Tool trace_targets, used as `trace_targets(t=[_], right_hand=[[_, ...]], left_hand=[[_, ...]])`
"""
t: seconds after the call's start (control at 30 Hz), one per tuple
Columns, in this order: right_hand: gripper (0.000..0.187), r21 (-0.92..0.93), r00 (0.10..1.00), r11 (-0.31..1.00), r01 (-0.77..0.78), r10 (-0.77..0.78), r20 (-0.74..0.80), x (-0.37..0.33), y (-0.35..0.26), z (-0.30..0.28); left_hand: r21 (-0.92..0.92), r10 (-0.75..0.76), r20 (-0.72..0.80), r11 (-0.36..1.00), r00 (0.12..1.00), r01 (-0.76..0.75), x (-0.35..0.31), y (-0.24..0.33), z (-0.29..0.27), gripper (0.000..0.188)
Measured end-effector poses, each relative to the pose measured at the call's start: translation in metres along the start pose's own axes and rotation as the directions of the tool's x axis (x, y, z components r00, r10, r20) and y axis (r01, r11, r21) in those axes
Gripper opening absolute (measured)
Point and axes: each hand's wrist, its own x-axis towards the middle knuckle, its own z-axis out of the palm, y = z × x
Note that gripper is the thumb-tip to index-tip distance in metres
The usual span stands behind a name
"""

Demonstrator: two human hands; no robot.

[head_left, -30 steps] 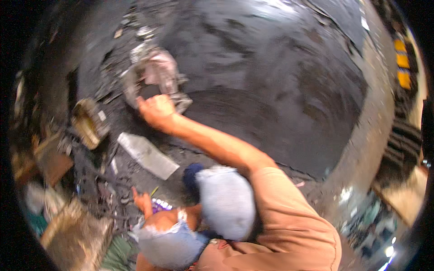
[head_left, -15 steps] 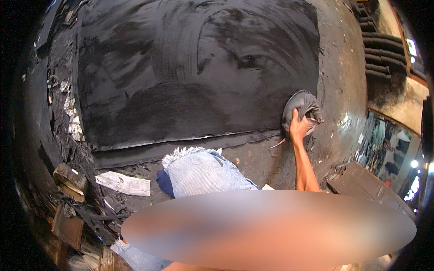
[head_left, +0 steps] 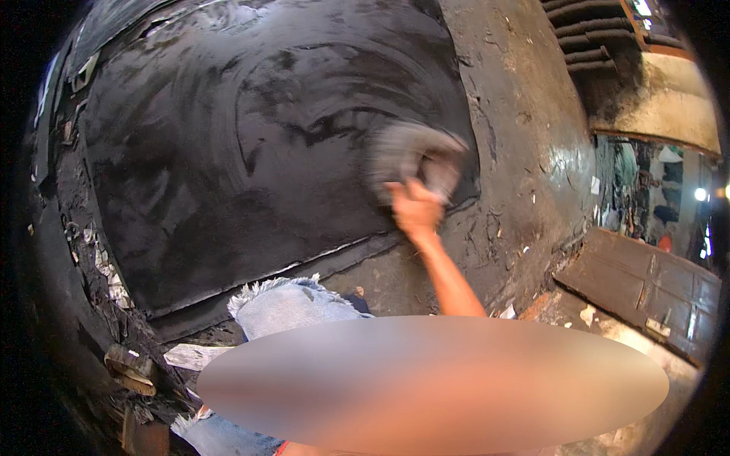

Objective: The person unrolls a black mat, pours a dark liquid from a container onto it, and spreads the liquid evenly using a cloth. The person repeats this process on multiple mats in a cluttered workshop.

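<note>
My right hand (head_left: pixel 417 209) is closed on a bunched grey cloth (head_left: pixel 407 156), which is smeared by motion. The cloth is at the right part of a large black sheet (head_left: pixel 182 220), close to its near right corner. Curved wipe streaks and uneven dark patches mark the sheet's surface. My forearm reaches up from the lower middle, and a blurred oval covers much of the area below it. My left hand does not show.
Frayed denim (head_left: pixel 293 308) over my leg lies by the sheet's near edge. Folded paper (head_left: pixel 194 356) and a worn wooden block (head_left: pixel 131 370) are at lower left. A dark panel (head_left: pixel 646 281) stands at right, below stacked black rolls (head_left: pixel 597 38). Debris lines the left side.
My right hand has moved the cloth leftward and slightly up, from the sheet's right edge further over its surface. The view has shifted, turning the sheet and bringing more of the right side in.
</note>
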Motion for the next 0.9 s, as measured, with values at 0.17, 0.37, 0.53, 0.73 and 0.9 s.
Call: trace_targets(t=[0.17,0.37,0.53,0.73,0.9], right_hand=[[0.079,-0.078,0.867,0.919,-0.387,0.334,-0.371,0.088,0.206,-0.045],[0.069,-0.098,0.975,0.985,-0.140,0.120,-0.187,0.281,0.013,0.002],[0.058,-0.152,0.876,0.870,0.468,-0.436,0.206,0.229,-0.188,0.083],[0.039,0.101,0.752,0.773,0.627,-0.633,0.183,0.032,-0.090,0.042],[0.071,0.022,0.946,0.952,-0.304,0.305,-0.114,0.008,0.093,-0.030]], left_hand=[[-0.280,-0.021,0.094,0.959,0.995,0.046,0.035,0.024,-0.042,0.058],[-0.670,0.114,0.257,0.737,0.960,0.092,0.080,0.081,-0.065,0.055],[-0.749,0.324,0.431,0.649,0.842,0.134,0.084,0.203,-0.017,0.054],[-0.791,0.235,0.522,0.494,0.820,0.362,0.105,0.237,0.030,0.051],[-0.763,0.182,0.636,0.291,0.750,0.577,0.089,0.252,0.037,0.045]])
